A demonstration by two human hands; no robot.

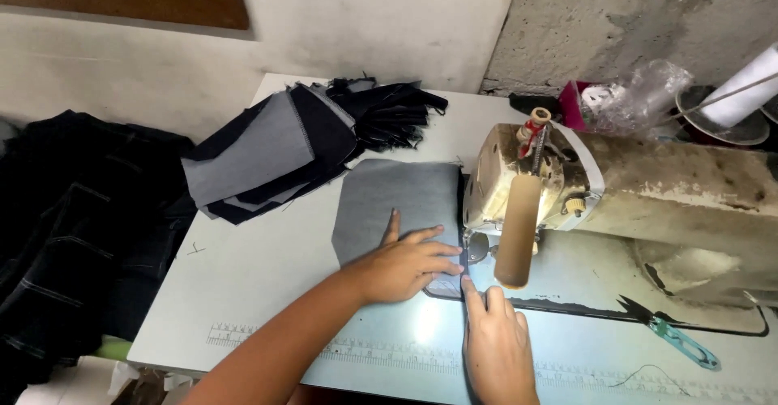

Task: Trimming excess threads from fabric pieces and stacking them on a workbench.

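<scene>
The left hand (405, 265) lies flat, fingers spread, pressing the grey pocket-shaped denim piece (397, 202) on the white table (243, 267) just beside the old cream sewing machine (616, 190). The right hand (496, 344) pinches nothing — its forefinger steadies the hem. Fingertips sit near the needle — a slip risks a prick or skewed seam.

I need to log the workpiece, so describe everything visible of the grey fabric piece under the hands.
The grey denim-like fabric piece is flat and pocket-shaped, with straight sides and an angled lower left corner. It lies spread on the pale sewing table, its right edge against the worn cream sewing machine, near the needle. The left hand presses flat on its lower part; the right hand touches its lower right edge with a fingertip. Its near edge looks folded, showing darker.
</scene>
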